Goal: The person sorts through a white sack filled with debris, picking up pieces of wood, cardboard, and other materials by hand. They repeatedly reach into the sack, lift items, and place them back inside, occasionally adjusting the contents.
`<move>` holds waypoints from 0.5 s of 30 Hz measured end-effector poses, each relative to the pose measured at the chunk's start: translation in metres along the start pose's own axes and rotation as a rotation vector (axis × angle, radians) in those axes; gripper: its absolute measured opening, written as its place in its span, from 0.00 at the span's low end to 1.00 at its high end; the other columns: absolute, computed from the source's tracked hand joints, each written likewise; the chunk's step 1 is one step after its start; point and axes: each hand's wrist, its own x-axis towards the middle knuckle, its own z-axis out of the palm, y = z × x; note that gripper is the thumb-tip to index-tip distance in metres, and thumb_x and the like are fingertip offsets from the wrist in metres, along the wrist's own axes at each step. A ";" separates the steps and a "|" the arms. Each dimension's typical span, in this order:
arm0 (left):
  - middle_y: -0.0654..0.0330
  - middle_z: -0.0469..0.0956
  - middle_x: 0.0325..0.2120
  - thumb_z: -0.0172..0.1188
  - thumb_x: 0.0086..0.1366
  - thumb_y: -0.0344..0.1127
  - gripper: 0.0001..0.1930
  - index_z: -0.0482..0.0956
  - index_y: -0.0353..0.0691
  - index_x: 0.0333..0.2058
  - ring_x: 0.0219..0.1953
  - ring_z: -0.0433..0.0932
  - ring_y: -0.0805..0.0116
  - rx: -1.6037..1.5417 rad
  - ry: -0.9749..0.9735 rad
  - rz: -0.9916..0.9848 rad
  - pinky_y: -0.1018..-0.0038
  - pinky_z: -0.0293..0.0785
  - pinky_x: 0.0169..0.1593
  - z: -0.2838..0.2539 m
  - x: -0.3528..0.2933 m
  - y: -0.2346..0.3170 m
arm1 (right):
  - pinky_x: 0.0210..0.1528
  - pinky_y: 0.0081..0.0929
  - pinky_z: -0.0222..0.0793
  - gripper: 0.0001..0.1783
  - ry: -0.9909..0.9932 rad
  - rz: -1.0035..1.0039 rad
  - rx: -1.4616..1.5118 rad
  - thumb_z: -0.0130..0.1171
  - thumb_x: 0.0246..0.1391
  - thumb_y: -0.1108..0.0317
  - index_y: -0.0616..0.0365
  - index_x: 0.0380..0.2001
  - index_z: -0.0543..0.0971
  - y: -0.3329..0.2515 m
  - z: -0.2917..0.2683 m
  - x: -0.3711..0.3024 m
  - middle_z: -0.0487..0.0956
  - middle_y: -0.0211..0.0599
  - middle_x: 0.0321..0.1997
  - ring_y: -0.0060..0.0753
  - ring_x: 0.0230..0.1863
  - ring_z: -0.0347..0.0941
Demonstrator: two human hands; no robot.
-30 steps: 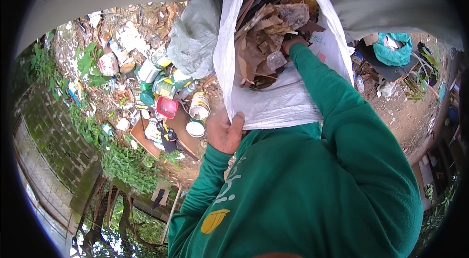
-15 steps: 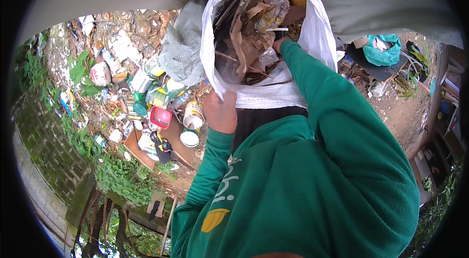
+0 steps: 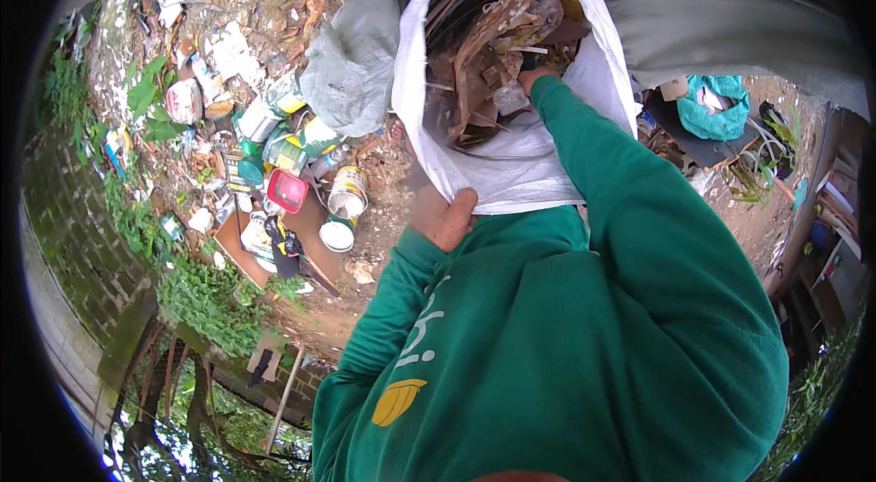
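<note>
Ideally, I hold the rim of the white sack (image 3: 497, 179) taut, giving my right hand (image 3: 532, 77) room among the brown scraps (image 3: 476, 58). My left hand (image 3: 445, 219) pinches the near edge; the right's fingers are buried, so I cannot tell their grip. Before my torso gapes that one sack; leftward sits one red tub (image 3: 286, 191), rightward one teal bag (image 3: 716, 124). Overlapping scraps defy counting.
</note>
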 end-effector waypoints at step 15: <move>0.46 0.82 0.31 0.55 0.64 0.39 0.17 0.79 0.30 0.43 0.38 0.81 0.46 0.030 0.191 0.335 0.58 0.74 0.45 0.009 0.019 -0.033 | 0.63 0.31 0.69 0.32 0.136 0.103 -0.028 0.59 0.53 0.48 0.57 0.56 0.77 0.038 0.002 -0.027 0.76 0.41 0.63 0.35 0.62 0.74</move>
